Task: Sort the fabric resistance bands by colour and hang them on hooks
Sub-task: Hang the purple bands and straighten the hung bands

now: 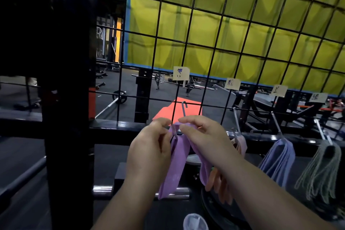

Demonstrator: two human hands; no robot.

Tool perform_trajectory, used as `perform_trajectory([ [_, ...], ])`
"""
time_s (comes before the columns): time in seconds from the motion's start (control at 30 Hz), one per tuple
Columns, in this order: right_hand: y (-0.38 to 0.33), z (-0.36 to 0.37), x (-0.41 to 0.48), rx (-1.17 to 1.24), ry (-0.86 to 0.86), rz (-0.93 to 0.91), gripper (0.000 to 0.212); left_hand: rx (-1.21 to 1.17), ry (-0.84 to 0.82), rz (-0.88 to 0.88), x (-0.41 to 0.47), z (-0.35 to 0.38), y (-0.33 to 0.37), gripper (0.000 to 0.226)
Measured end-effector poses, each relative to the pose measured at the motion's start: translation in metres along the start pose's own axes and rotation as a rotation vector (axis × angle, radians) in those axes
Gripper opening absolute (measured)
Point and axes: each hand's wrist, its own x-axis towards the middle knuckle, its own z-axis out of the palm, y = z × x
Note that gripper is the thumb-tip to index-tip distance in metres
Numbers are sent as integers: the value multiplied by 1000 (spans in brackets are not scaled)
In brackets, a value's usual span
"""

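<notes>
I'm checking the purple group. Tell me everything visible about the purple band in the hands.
The purple band is a lilac, soft, fabric-looking flat loop. Its top is bunched at the lower prong of the metal hook on the wire grid, and two folds hang down. The left hand and right hand pinch its top from either side.

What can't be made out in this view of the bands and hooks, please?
Head view.
Writing on paper labels: too small, blurred.
Whether purple band sits on hook: hidden by left hand, right hand.
Orange bands: mostly behind right forearm.
White object: cut by bottom edge.
</notes>
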Motion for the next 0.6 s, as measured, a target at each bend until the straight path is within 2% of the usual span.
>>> perform_trajectory([
  [0.27,6,-5,-14,-130,-10,-3,13,-114,-141,-110,-8,-1,3,33],
  [0.4,11,-5,-15,-115,7,29,13,-295,-185,-207,-8,-2,2,34],
  [0.6,16,-8,-25,-9,-13,77,16,-231,-202,-56,-7,2,-4,48],
])
